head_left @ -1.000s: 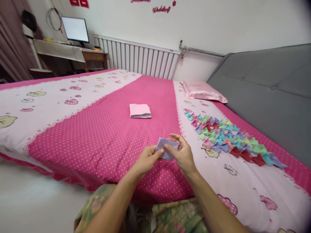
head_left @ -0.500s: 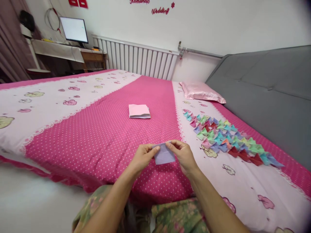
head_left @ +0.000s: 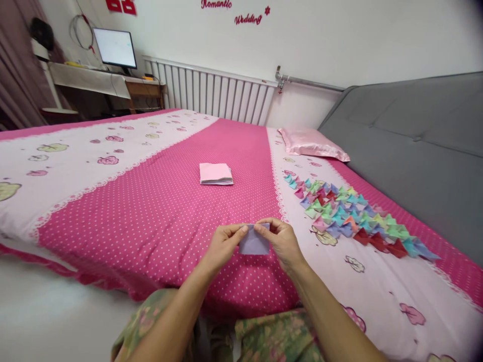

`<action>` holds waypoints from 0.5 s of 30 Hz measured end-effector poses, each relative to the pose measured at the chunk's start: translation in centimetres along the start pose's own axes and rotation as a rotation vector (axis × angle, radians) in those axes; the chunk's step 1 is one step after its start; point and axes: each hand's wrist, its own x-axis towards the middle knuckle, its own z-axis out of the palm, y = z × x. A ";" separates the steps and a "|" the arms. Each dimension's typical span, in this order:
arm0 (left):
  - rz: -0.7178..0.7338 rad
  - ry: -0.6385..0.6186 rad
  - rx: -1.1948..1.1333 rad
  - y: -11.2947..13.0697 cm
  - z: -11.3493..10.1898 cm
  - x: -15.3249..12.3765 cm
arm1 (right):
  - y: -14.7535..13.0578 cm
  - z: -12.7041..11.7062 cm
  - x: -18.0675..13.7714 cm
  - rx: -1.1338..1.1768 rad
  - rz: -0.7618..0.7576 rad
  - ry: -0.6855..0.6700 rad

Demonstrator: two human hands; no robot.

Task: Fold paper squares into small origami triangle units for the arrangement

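Observation:
A small lavender sheet of paper [head_left: 254, 243] is held up just above the near edge of the bed. My left hand [head_left: 225, 245] pinches its upper left corner between thumb and fingers. On the other side, my right hand [head_left: 281, 242] grips the top edge, its thumb pressed on the front near the middle. Both hands are closed on the paper, and the fingers behind it are partly hidden. Farther up the bed lies a stack of square paper [head_left: 216, 174] with a pink sheet on top.
Many folded paper boats [head_left: 350, 213] in several colours stand in rows at the right. A pink pillow [head_left: 314, 144] lies behind them, beside the grey headboard [head_left: 407, 146]. A radiator [head_left: 211, 90] and a desk with a monitor [head_left: 115, 48] stand at the back.
My right thumb has slid left along the paper's top edge, closer to my left thumb. The paper now hangs more level and looks slightly shorter.

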 end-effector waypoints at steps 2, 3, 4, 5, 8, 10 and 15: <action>0.011 -0.001 0.015 -0.1 0.0 0.0 | 0.0 0.0 0.1 -0.012 0.005 0.017; 0.018 0.005 0.016 -0.2 0.0 0.0 | 0.0 0.0 0.1 -0.014 0.006 0.023; 0.026 0.016 0.015 -0.2 0.0 0.1 | 0.0 0.0 0.1 -0.015 0.005 0.026; 0.033 0.033 0.011 -0.2 0.0 0.1 | 0.0 0.0 0.2 -0.016 0.002 0.027; 0.054 0.127 0.013 -0.1 0.0 0.2 | -0.1 0.0 0.2 -0.034 -0.014 0.035; 0.058 0.191 0.030 0.0 -0.1 0.2 | -0.2 0.0 0.2 -0.054 -0.021 0.041; 0.058 0.244 0.046 0.1 -0.4 0.1 | -0.3 -0.2 0.3 -0.127 -0.047 0.033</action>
